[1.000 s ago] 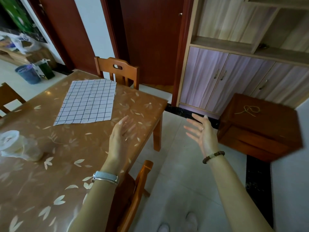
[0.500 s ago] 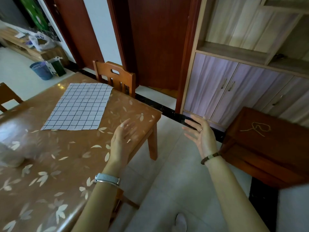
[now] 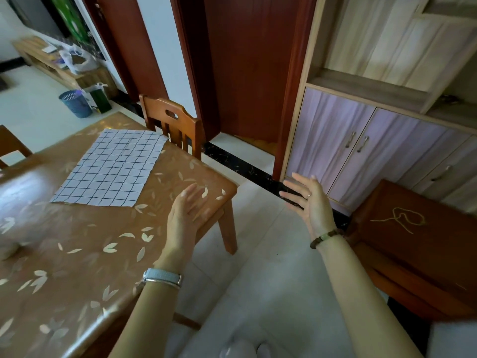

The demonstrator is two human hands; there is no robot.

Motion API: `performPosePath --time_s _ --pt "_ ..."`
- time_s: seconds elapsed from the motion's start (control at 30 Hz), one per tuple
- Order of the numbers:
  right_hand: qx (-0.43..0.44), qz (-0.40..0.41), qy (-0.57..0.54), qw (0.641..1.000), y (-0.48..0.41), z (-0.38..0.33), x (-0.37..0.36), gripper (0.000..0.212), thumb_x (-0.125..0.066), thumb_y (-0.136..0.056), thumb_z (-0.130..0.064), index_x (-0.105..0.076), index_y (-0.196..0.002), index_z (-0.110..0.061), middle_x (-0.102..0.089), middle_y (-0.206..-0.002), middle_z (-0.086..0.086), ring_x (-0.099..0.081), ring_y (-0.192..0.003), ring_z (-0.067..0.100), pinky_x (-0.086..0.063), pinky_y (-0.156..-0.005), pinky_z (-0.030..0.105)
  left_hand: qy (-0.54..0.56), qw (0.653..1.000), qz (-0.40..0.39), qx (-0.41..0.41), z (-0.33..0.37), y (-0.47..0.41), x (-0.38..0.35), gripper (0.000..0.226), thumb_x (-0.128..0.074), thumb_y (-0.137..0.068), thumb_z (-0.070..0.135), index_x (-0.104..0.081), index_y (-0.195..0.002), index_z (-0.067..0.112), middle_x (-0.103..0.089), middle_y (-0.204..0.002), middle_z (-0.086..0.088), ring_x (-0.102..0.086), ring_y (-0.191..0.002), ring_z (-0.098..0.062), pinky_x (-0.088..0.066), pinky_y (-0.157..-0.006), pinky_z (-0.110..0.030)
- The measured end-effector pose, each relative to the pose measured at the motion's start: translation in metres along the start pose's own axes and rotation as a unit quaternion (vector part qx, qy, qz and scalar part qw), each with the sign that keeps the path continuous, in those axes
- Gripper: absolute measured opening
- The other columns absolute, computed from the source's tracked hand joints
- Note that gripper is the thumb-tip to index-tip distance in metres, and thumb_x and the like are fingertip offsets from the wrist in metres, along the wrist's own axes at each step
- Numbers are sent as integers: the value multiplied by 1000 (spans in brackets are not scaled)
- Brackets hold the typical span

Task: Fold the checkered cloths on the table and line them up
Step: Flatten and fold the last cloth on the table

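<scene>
checkered cloth [image 3: 111, 168] lies flat and unfolded on the table [image 3: 77, 254] toward its far side near a wooden chair [image 3: 173, 125], left hand [image 3: 187, 215] over the table corner and right hand [image 3: 308, 202] above the floor, both fingers extended, empty.

There is one checkered cloth [image 3: 111, 167] on one table [image 3: 77, 254]. Two hands (the left hand [image 3: 187, 215], the right hand [image 3: 309, 202]), two chair backs: far chair [image 3: 173, 125], left chair [image 3: 10, 146]. One blue bin [image 3: 74, 103].
</scene>
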State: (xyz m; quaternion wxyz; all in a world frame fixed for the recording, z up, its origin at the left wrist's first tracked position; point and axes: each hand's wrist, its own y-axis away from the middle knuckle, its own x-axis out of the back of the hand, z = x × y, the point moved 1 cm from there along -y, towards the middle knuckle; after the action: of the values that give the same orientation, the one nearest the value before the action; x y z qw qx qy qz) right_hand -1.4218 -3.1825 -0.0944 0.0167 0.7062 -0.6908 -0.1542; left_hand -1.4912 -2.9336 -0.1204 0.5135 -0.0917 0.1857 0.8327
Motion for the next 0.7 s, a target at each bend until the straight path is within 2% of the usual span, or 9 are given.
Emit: performPosePath --time_s 0.1,0.3,0.5,0.7 --pt "-8 -9 -5 1000 -15 -4 1 51 -26 -102 -47 -54 -133 -17 -65 -123 4 -68 -102 19 -51 -94 39 -2 1000 10 -7 -2 -11 -6 53 -52 -88 51 -59 -131 20 -66 -128 0 -63 -119 -19 -50 -95 -40" --pt "-12 -21 7 1000 -48 -8 1 49 -26 -102 -47 -54 -132 -19 -65 -124 3 -68 -103 19 -51 -94 39 -6 1000 13 -26 -1 -40 -24 49 -45 -98 46 -56 -135 16 -66 -129 -3 -63 -119 -22 -49 -101 -42" --pt "-25 -26 8 999 -104 -16 -5 45 -28 -102 -47 -57 -126 -22 -65 -123 4 -68 -104 21 -51 -95 42 -12 999 20 -28 -4 -88 -43 43 -37 -105 40 -55 -136 16 -65 -130 -2 -63 -118 -21 -51 -99 -39" --pt "-27 -36 15 999 -174 -33 -31 44 -31 -101 -46 -57 -127 -22 -66 -120 4 -68 -103 21 -52 -94 40 -21 998 51 -33 3 -149 -49 43 -38 -103 42 -58 -133 18 -66 -128 0 -64 -116 -19 -50 -98 -39"
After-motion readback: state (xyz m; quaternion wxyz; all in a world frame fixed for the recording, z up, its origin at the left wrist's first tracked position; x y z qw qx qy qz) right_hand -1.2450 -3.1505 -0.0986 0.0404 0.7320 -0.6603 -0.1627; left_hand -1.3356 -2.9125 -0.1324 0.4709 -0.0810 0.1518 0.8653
